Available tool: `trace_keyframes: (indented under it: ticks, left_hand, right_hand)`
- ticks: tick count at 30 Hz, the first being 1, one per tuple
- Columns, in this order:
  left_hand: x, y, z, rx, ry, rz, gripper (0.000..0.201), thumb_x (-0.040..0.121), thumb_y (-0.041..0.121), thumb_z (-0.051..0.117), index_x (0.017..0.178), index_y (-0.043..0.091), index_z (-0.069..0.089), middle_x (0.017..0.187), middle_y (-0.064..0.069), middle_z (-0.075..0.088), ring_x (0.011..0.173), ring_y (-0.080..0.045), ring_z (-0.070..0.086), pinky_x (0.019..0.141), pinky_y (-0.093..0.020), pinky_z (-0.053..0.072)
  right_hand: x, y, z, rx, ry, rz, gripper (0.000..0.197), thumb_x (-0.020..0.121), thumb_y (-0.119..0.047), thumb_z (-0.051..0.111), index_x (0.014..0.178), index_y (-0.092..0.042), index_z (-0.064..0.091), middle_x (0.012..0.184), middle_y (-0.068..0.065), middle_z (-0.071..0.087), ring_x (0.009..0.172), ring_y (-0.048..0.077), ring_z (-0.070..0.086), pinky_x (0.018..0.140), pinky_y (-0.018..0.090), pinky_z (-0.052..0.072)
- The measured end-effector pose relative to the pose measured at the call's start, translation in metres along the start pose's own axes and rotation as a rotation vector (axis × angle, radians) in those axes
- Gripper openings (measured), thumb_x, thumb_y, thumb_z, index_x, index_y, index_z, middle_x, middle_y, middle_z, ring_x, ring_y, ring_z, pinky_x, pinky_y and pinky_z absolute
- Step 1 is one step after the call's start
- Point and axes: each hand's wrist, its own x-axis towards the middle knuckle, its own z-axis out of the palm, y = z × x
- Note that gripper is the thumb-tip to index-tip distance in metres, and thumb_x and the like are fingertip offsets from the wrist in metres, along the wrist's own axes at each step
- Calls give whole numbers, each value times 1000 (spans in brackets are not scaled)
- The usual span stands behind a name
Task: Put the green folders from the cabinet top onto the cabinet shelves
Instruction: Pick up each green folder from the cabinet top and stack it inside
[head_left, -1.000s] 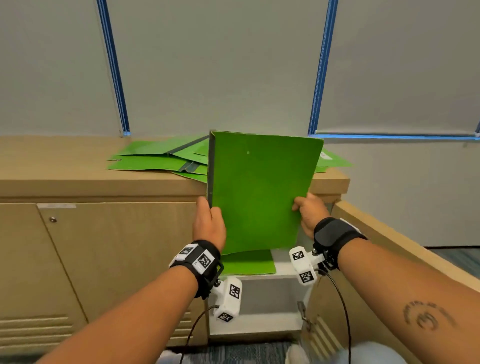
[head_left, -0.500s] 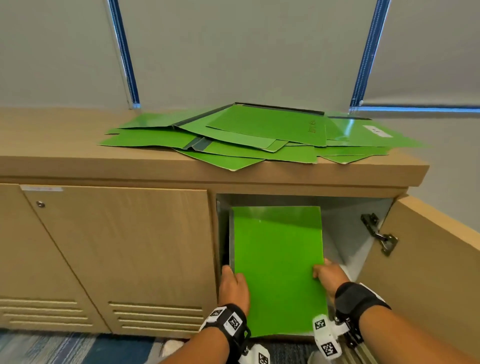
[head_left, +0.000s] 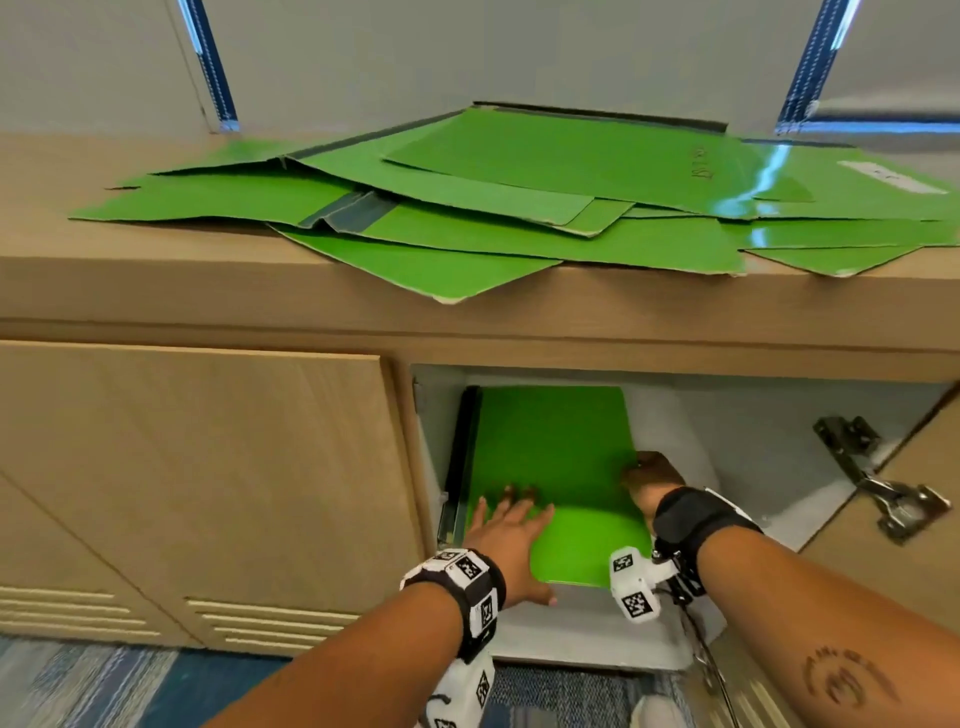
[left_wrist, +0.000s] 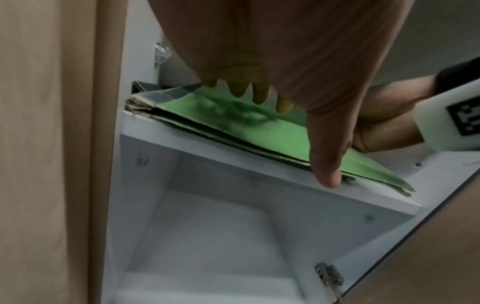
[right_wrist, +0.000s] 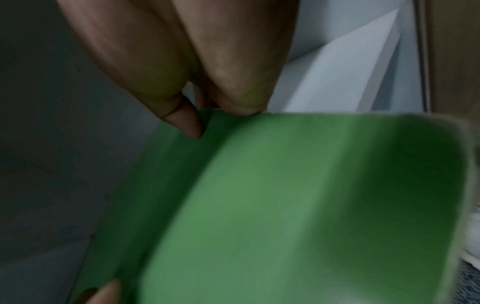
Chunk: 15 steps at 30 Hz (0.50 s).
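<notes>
No text can be read. Dark handwriting on the top green folder (head_left: 698, 166) and a white label (head_left: 893, 177) on another folder are too blurred. The wristbands carry square black-and-white marker codes (head_left: 469, 567).

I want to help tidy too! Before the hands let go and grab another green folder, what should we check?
1. Flat green cardboard folder lies on the white cabinet shelf: ok.
2. Left hand presses flat on it: ok.
3. Right hand pinches its right edge: not ok, release first.
4. Folder pushed fully in: cannot tell; its front corner sits near the shelf's lip.
5. Wooden cabinet door open: ok.
6. More green folders wait on the wooden cabinet top: ok.
</notes>
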Motion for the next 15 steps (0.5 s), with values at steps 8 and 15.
trace_keyframes:
  ticks: [8,15]
  left_hand:
    - [20,-16,-8,-29,-12,-12,76,85,30,68,149,33,26,158,-2,23,145,-24,20,118,-47,14]
    - [23,-19,-14,-59,-21,-68,68,87,31,65,146,38,32,153,-7,33,141,-24,31,117,-46,18]
  right_hand:
    - [23,3,6,-170,-60,-89,28,80,8,49,94,-1,72,99,19,70,92,34,65,83,41,53]
    - [14,-13,10,-400,-61,8,40,92,-7,51,130,6,50,136,25,51,127,37,49,99,32,42]
